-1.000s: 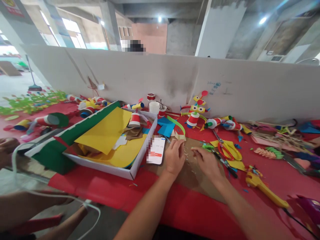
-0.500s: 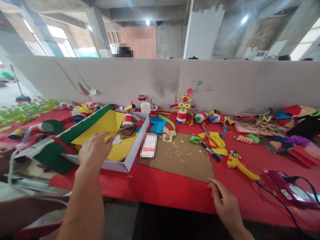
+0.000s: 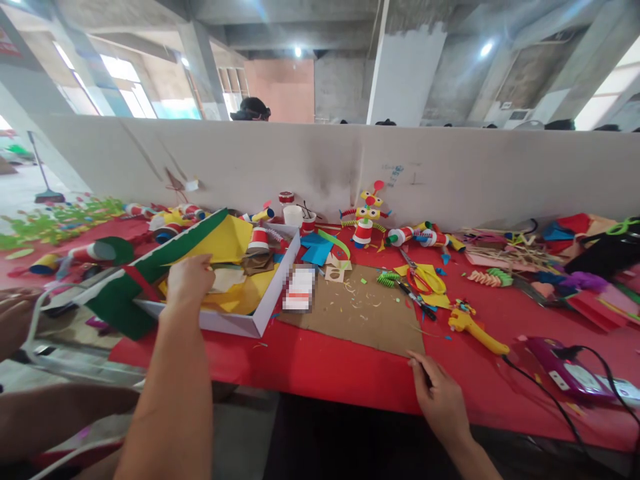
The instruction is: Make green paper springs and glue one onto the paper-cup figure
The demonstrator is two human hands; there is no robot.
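Over the near left part of the white box (image 3: 235, 325), my left hand (image 3: 190, 280) has its fingers bent together on the edge of a yellow paper sheet (image 3: 233, 233), which is lifted at a slant. More yellow and pale paper pieces and a red-and-white cup (image 3: 259, 240) lie in the box. My right hand (image 3: 440, 393) is at the table's front edge, beside the corner of a brown cardboard sheet (image 3: 370, 327) strewn with scraps. Its thumb and forefinger are pressed together; whether something thin is between them cannot be made out.
A yellow glue gun (image 3: 480, 333) with a black cable lies right of the cardboard, near scissors (image 3: 413, 267) and a purple device (image 3: 565, 370). A cup figure (image 3: 364, 230) stands at the back. Another person's hand (image 3: 17, 320) is at the far left.
My left hand has closed from spread fingers onto the yellow sheet, whose near part has moved up, baring paler paper. My right hand has shifted slightly left.
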